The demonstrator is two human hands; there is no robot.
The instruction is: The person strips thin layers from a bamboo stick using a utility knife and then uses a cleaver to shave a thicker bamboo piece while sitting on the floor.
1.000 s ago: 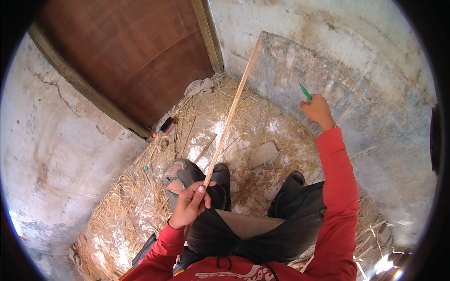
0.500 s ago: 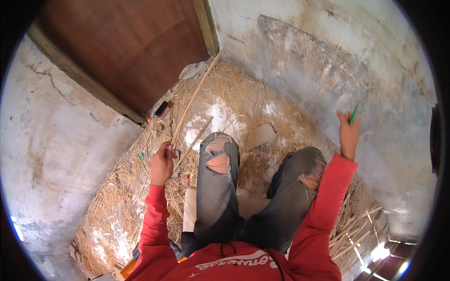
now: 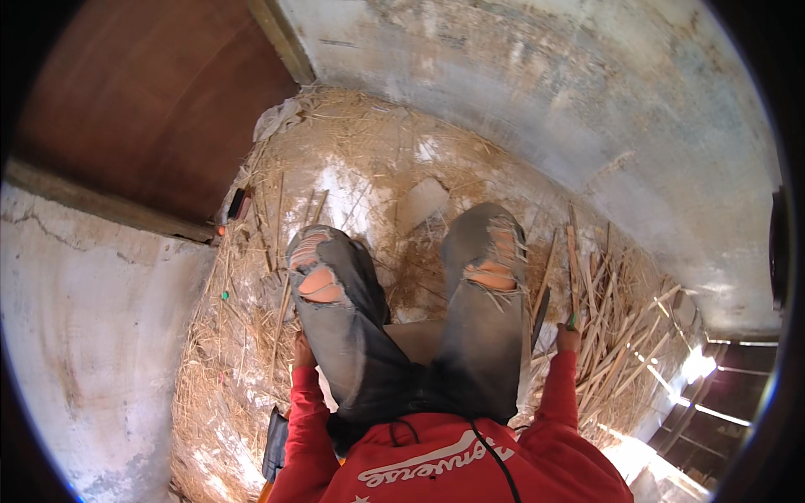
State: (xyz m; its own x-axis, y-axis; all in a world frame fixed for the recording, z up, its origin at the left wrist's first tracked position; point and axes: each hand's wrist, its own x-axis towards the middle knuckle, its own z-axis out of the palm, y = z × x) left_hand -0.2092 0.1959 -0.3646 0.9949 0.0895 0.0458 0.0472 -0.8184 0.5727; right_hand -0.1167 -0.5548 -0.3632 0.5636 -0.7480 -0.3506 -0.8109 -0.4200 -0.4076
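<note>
Green tool (image 3: 572, 320), tan sticks (image 3: 619, 337), red sweatshirt (image 3: 537, 463), faded grey jeans (image 3: 481, 345), reddish-brown door (image 3: 142, 113)

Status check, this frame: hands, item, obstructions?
Right hand around slim green pen-like tool. Left hand low beside torn grey jeans, grip unclear. Thin wooden sticks heaped beside right hand.

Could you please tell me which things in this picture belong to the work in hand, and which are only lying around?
Apparently in the work:
thin green pencil-like tool, in the right hand
long thin brown wooden sticks, heaped near that hand
(left hand: whether it holds anything is unclear)

Apparently just lying about:
flat pale stone-like slab
small dark block
tiny round green piece
</note>
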